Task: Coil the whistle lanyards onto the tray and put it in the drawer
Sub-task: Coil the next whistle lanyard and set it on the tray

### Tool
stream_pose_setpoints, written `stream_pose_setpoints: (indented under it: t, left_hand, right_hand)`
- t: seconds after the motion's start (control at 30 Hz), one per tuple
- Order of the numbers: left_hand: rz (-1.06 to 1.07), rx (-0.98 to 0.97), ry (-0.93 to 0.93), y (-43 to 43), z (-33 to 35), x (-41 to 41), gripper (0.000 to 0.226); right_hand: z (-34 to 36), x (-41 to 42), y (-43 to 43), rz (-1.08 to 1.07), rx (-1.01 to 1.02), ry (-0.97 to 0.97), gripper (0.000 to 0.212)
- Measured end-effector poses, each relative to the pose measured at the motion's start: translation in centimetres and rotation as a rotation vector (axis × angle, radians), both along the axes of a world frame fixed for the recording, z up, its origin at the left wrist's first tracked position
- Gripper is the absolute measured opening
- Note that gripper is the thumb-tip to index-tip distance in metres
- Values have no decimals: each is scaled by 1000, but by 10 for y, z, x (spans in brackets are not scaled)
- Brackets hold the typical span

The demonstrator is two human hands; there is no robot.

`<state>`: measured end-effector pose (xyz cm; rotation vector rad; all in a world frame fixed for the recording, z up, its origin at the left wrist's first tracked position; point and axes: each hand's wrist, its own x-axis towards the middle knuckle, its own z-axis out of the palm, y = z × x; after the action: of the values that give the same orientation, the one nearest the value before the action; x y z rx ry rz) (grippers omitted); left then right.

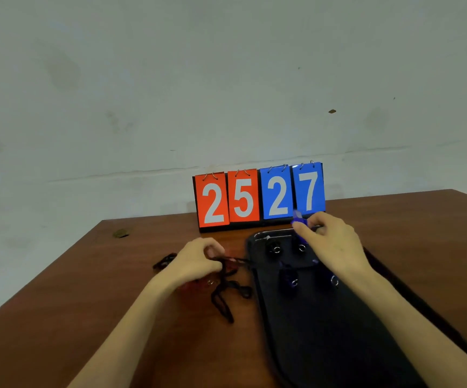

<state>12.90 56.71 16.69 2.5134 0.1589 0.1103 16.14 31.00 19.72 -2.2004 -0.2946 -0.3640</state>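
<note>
– Starting nearest: dark tray [324, 331] lies on the brown surface [86, 289], long side running away. Black lanyard cord [223, 298] sprawls loose just left of it, uncoiled.
– Hands?
– Left hand [195, 261], fingers curled, pinching that cord. Right hand [330, 242] over the tray's far end, fingers closed on a blue whistle [299, 218]. Several whistles [274, 249] already sit on the tray.
– Step?
– Coiling, partway, I judge. Next calls for winding the slack cord tight, setting it on the tray. No drawer in view.
– Any writing?
– Flip scoreboard [258, 197] at the back: red 25, blue 27.
</note>
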Motion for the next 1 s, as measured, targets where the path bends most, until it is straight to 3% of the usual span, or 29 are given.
stream_pose_setpoints:
  t: [0.07, 0.13, 0.2, 0.27, 0.37, 0.4, 0.53, 0.63, 0.83, 0.9, 1.0]
  left_hand:
    - [-8, 207, 6, -10, -4, -8, 36]
    - [-45, 182, -102, -25, -1, -15, 47]
    - [-110, -92, -225, -47, 7, -22, 51]
    - [-161, -497, -284, -70, 16, -27, 48]
    - [-197, -1154, -219, -93, 18, -27, 38]
    - [-218, -1247, -169, -95, 15, -28, 34]
    - [-215, -1106, 11, -89, 9, -30, 28]
    - [-149, -952, -26, -80, 9, -31, 25]
    - [-123, -580, -158, -66, 10, -32, 15]
    - [-117, -548, -197, -66, 10, -32, 22]
    - [-126, -506, -201, -62, 12, -34, 23]
  right_hand:
    - [-3, -6, 6, 117, 61, 65, 28]
    - [-4, -15, 14, 300, 204, 213, 26]
    - [-3, -21, 24, 439, 279, 287, 24]
    - [-1, -24, 32, 488, 237, 206, 18]
    - [-2, -27, 38, 473, 311, 114, 10]
    - [-5, -25, 37, 456, 368, 126, 12]
    - [-10, -10, 25, 399, 661, 347, 28]
    - [-9, -3, 17, 442, 927, 528, 29]
    - [-8, -2, 16, 436, 1138, 635, 25]
    - [-9, -2, 17, 403, 1081, 630, 25]
    - [-13, -4, 20, 286, 754, 493, 28]
